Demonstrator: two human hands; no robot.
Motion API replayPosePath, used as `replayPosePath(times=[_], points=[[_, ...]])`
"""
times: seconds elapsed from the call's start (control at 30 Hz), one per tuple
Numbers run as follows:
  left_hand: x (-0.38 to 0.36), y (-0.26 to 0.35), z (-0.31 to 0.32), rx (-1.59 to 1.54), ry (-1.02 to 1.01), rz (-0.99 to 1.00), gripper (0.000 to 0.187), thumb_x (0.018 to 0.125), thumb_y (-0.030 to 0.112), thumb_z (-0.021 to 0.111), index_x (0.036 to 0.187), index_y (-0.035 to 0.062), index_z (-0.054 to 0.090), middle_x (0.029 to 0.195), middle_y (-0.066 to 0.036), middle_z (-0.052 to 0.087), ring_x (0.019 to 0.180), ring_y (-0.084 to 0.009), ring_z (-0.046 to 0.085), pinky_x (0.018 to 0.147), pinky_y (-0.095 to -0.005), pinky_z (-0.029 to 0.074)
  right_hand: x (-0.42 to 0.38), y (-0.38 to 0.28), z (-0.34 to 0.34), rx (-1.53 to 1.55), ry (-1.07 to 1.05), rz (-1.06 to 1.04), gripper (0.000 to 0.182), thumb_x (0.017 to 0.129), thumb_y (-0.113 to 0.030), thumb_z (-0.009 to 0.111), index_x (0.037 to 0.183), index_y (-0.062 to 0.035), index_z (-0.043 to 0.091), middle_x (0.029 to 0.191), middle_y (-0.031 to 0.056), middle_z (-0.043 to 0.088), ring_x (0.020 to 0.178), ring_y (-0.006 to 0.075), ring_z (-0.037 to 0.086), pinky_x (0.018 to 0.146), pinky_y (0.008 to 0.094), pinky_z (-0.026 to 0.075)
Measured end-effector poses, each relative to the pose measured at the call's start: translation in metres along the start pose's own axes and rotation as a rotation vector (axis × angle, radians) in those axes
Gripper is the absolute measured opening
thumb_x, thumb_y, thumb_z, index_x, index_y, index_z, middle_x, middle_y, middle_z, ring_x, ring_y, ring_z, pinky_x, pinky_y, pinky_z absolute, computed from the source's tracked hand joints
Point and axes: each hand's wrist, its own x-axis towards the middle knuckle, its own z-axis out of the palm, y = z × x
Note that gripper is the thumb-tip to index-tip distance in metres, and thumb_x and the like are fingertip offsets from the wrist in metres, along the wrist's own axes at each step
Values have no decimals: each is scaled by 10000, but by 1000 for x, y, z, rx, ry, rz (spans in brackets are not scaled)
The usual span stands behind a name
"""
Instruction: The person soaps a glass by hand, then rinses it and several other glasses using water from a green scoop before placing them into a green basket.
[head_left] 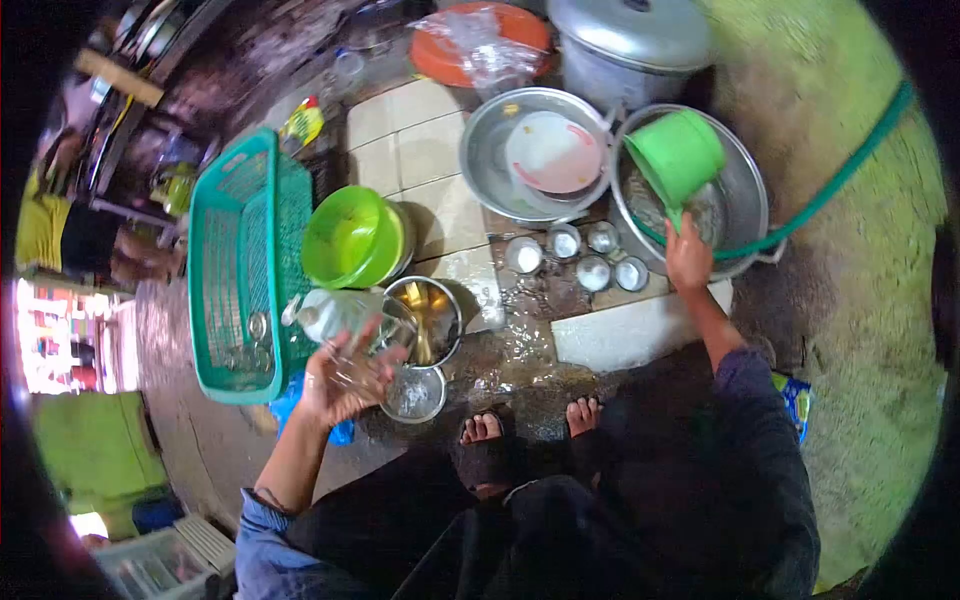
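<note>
My right hand [690, 258] is closed round the handle of a green water dipper [682, 150]. The dipper is tilted over a metal basin [752, 190] with water in it. My left hand [345, 378] is wrapped round a clear drinking glass [392, 345], smeared by motion. Close by are a white-capped plastic bottle [335, 315], a metal bowl with gold-coloured pieces [453, 335] and a small metal bowl [415, 397]. Several small metal cups [593, 273] with whitish insides stand on the wet floor between my hands.
A teal basket [205, 290] and stacked green bowls [345, 235] are on the left. At the back are a second basin with plates [480, 175], a lidded pot [630, 65] and an orange lid [435, 55]. A green hose [845, 190] runs into the right basin. Another person [90, 235] is far left.
</note>
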Motion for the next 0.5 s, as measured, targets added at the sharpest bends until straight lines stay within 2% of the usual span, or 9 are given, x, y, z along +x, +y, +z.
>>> replayPosePath(times=[0.07,0.1,0.17,0.27,0.3,0.37,0.4,0.47,0.5], points=[[-22,9,1,-87,-38,263,688,841,547,540,1411,239,310,1269,-236,465,935,-314,596,709,-354,553,0,-3,-1,-3,-48,57,321,936,-360,463,1062,-65,477,840,218,632,739,434,600,627,533,461],[-30,11,6,-187,-17,405,793,804,621,551,1424,203,290,1306,-257,418,906,-325,598,753,-384,550,-1,-3,0,10,-48,59,355,939,-376,449,1099,-61,482,854,230,633,757,442,598,643,538,458],[-53,25,-6,-249,-14,618,873,772,641,582,1429,154,275,1336,-276,370,953,-323,581,780,-391,543,1,-4,-2,30,-94,65,390,940,-385,448,1157,-65,499,895,247,628,795,444,595,668,534,456],[-87,56,-51,-271,-142,784,844,775,564,639,1413,122,310,1343,-280,349,1075,-315,519,834,-374,523,-1,2,8,4,14,11,415,948,-379,440,1182,-43,512,940,260,620,826,445,588,666,521,452],[-96,69,-74,-265,-21,869,776,795,454,662,1411,127,323,1331,-263,362,1069,-296,519,847,-371,517,-2,3,10,-3,45,-2,416,951,-377,436,1170,-33,519,948,263,617,830,446,586,662,521,449],[-118,99,-110,84,262,971,703,791,318,673,1385,119,355,1311,-238,380,1059,-268,523,844,-376,520,-2,-1,8,2,48,-42,420,953,-375,433,1175,-28,511,941,264,618,823,447,585,655,523,446],[-121,118,-133,72,264,984,703,791,318,673,1385,119,355,1311,-238,380,1059,-268,523,844,-376,520,-2,-3,6,-1,52,-49,423,954,-374,430,1180,-22,502,934,264,618,816,447,584,649,525,443],[-118,157,-171,133,642,1014,675,760,273,693,1341,102,397,1205,-207,478,1046,-257,529,817,-347,522,-1,-6,2,-27,10,-45,419,955,-377,427,1179,-29,497,929,265,618,805,450,585,644,525,440],[-117,167,-177,122,643,1016,675,760,273,693,1341,102,397,1205,-207,478,1046,-257,529,817,-347,522,0,-6,0,-57,-42,-29,416,955,-381,424,1178,-36,491,925,267,618,793,452,585,640,526,437]])
